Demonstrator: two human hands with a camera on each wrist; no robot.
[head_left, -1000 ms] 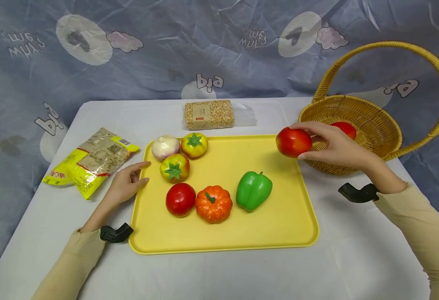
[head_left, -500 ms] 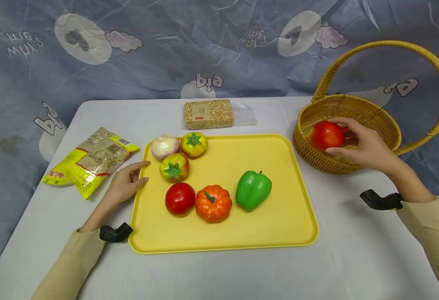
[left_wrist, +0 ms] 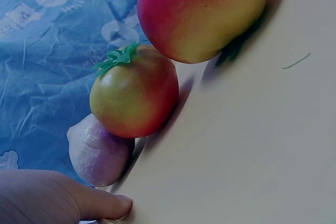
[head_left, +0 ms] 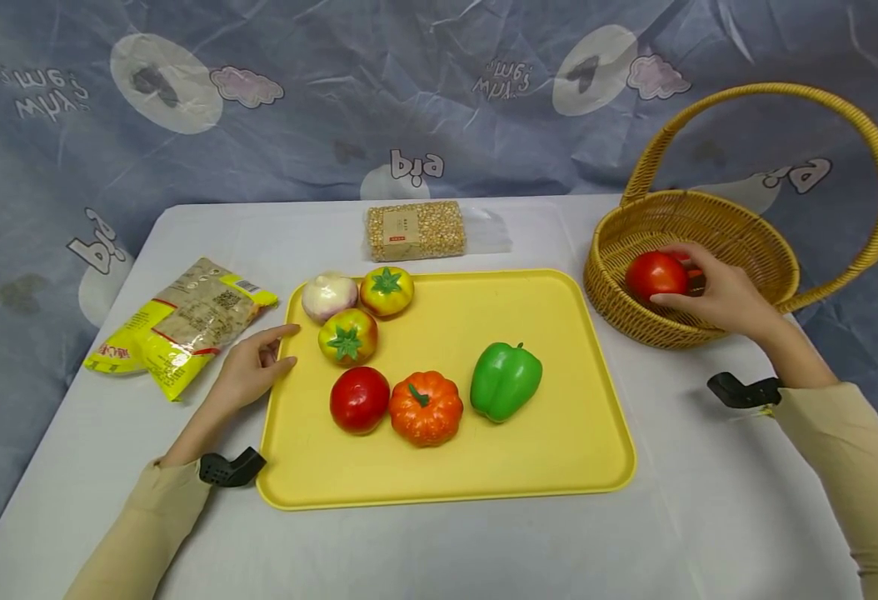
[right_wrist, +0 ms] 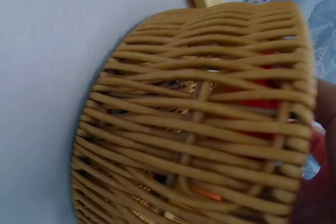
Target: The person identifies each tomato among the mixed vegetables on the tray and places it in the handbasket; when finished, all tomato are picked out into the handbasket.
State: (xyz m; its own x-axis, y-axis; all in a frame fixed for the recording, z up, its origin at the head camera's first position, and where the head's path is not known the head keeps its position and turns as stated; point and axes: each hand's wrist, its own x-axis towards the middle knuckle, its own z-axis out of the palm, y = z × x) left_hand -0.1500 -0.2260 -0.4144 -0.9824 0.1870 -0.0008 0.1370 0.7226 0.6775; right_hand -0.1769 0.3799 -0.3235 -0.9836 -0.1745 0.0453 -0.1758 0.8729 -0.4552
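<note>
The person's right hand [head_left: 724,292], fingers and thumb curled round a glossy red rounded fruit [head_left: 655,276], holds it inside the golden-brown woven basket [head_left: 630,321], at two o'clock from the yellow rectangular plastic tray [head_left: 544,458]. Whether the fruit touches the basket floor cannot be told. The left hand [head_left: 247,367] rests its spread forefinger and thumb on the tray's rim near nine o'clock. The step looks like setting the fruit down; next probably calls for loosening the grip. A second ago the fruit hung over the tray's two-o'clock corner; the left hand has stayed put.
</note>
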